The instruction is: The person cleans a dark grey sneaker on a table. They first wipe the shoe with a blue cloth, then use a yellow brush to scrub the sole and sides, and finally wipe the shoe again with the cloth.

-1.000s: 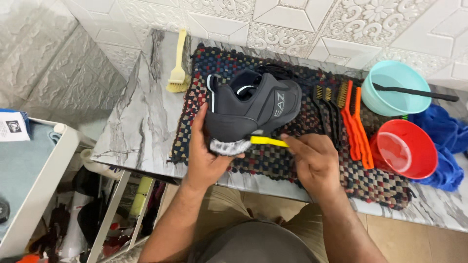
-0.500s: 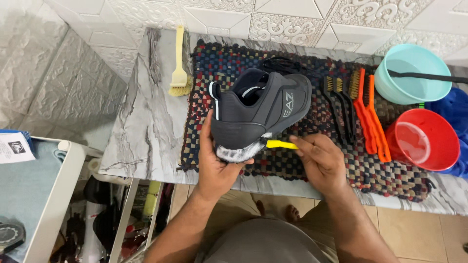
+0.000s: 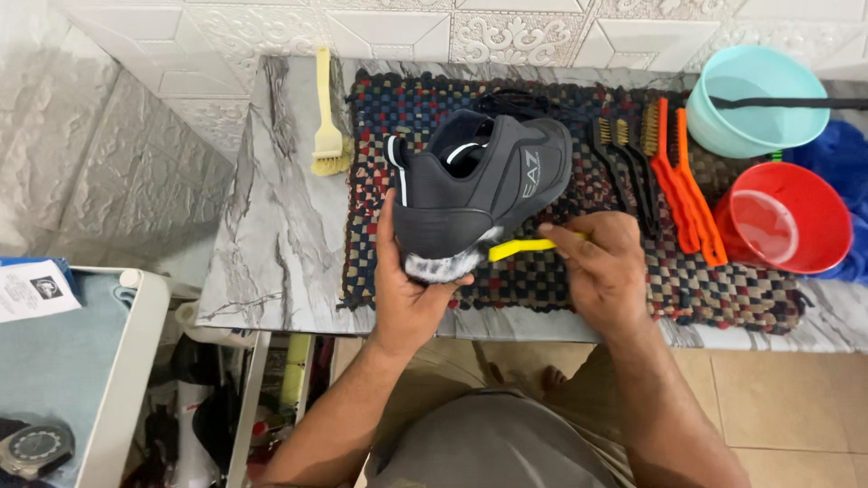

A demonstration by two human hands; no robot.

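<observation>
My left hand (image 3: 409, 291) grips the heel of a dark grey sneaker (image 3: 479, 185), tilted on its side above a multicoloured woven mat (image 3: 561, 280). White foam covers the sole edge at the heel. My right hand (image 3: 604, 269) is closed on a small brush with a yellow handle (image 3: 520, 248), whose head is pressed against the foamy sole just right of my left thumb. The brush's bristles are hidden by the shoe.
A marble counter (image 3: 271, 235) holds a yellow brush (image 3: 327, 136) at the left. Black and orange brushes (image 3: 674, 176) lie on the mat to the right. A teal bucket (image 3: 755, 99), a red basin (image 3: 787, 221) and a blue cloth (image 3: 841, 163) stand at the far right.
The shoe and both hands stay together on the mat; the yellow-handled brush has shifted slightly along the foamy heel edge. The camera view has moved a little.
</observation>
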